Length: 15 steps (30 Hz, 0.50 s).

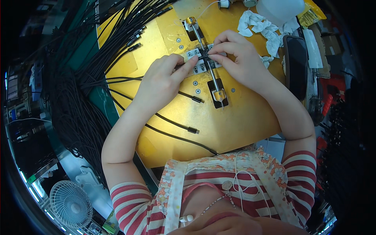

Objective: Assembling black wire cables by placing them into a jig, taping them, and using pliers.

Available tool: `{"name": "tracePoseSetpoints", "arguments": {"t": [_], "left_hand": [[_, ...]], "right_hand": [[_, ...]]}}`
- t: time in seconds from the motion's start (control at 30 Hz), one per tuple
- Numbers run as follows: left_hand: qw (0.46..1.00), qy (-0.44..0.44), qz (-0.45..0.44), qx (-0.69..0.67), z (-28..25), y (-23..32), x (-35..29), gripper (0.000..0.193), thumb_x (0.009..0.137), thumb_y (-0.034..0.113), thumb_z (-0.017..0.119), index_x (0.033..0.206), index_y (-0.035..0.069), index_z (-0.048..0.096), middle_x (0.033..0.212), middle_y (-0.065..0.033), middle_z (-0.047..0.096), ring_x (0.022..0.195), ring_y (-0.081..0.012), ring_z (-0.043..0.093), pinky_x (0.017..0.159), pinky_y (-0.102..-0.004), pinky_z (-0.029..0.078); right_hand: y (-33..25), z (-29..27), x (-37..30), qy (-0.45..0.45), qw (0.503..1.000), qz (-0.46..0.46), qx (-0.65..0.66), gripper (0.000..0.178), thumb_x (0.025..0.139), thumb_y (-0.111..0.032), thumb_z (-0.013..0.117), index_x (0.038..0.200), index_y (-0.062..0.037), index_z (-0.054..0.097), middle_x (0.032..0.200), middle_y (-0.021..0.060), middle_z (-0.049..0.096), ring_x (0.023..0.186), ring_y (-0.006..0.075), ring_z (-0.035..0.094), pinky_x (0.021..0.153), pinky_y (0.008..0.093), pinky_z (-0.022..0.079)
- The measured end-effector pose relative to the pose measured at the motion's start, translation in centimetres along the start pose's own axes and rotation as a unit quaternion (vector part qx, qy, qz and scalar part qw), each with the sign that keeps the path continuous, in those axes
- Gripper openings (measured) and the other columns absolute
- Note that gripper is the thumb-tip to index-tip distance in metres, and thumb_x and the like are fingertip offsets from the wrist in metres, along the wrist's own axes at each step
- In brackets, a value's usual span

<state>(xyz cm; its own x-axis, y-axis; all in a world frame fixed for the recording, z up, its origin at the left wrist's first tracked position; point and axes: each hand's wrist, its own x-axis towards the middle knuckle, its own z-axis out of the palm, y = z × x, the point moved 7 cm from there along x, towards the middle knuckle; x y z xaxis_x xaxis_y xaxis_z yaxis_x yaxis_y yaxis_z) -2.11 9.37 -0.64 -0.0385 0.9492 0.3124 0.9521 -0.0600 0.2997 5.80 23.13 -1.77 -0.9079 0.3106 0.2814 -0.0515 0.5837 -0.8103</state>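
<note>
My left hand (162,80) is closed around a black cable (124,78), its thumb and forefinger pressed together beside a small metal clamp block (199,67). The cable comes in from the left and passes beneath this hand. Across the block, my right hand (239,58) pinches at the cable's end, but its fingertips cover what they grip. Between both hands runs a slim metal rod fixture with a brass-coloured lower tip (219,95) and a similar upper tip (190,20). Each tip sits over a dark slot in the gold-coloured plate (172,145).
Several black cables with metal plugs (135,47) lie bundled at upper left, and a few loose ends (192,130) rest near my left forearm. Crumpled white tissues (270,37), a dark phone (295,66) and a yellow packet (312,13) line the right side. A white fan (71,203) stands lower left.
</note>
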Motion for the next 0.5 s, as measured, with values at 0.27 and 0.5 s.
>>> {"name": "tracePoseSetpoints", "arguments": {"t": [0.27, 0.5], "left_hand": [[1.0, 0.014, 0.014, 0.016, 0.1, -0.1, 0.0, 0.045, 0.073, 0.002, 0.063, 0.118, 0.009, 0.063, 0.087, -0.006, 0.055, 0.077, -0.021, 0.054, 0.067, -0.0311, 0.046], [1.0, 0.012, 0.016, 0.013, 0.2, -0.2, 0.0, 0.045, 0.072, 0.001, 0.063, 0.116, 0.008, 0.063, 0.088, -0.0054, 0.055, 0.077, -0.0209, 0.053, 0.067, -0.031, 0.046]], "right_hand": [[-1.6, -0.3, -0.4, 0.025, 0.986, -0.108, -0.125, 0.006, 0.076, -0.008, 0.068, 0.079, -0.0029, 0.066, 0.087, 0.0046, 0.057, 0.081, 0.0225, 0.055, 0.073, 0.0339, 0.044], [-1.8, -0.3, -0.8, 0.021, 0.981, -0.119, -0.153, 0.007, 0.076, -0.007, 0.067, 0.082, -0.0034, 0.067, 0.087, 0.0044, 0.057, 0.082, 0.0221, 0.055, 0.074, 0.0338, 0.044]]}}
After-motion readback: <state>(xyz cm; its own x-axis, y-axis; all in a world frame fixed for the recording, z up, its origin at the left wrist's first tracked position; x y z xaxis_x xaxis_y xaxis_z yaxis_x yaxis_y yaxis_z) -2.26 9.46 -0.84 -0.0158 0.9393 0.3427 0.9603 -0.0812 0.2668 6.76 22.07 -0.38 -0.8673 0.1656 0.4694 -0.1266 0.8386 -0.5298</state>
